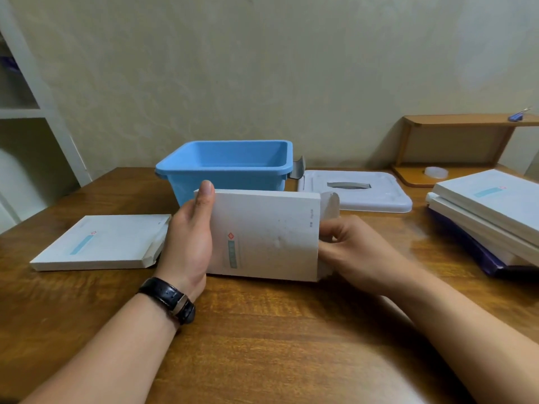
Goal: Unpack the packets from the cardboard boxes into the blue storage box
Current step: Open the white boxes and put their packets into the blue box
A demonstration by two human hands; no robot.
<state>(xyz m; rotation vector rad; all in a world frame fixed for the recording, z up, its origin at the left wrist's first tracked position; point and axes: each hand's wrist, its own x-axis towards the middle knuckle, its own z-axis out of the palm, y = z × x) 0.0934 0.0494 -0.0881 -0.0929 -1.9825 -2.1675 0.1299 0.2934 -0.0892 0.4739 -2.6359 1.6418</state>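
Bench: brown wood, visible grain, slight sheen. Blue storage box: smooth moulded plastic, semi-gloss. Its lid: pale matt plastic. Held cardboard box: matt white card, scuffed. Watch strap: black leather, glossy.

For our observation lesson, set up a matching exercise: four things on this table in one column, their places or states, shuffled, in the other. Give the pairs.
Things
1. blue storage box
2. white lid
3. held cardboard box
4. flat cardboard box

Places or states
A. lying on the table at the left
B. gripped by the left hand, right hand at its open end
C. open, at the back
D. lying right of the storage box

Pairs: 1-C, 2-D, 3-B, 4-A
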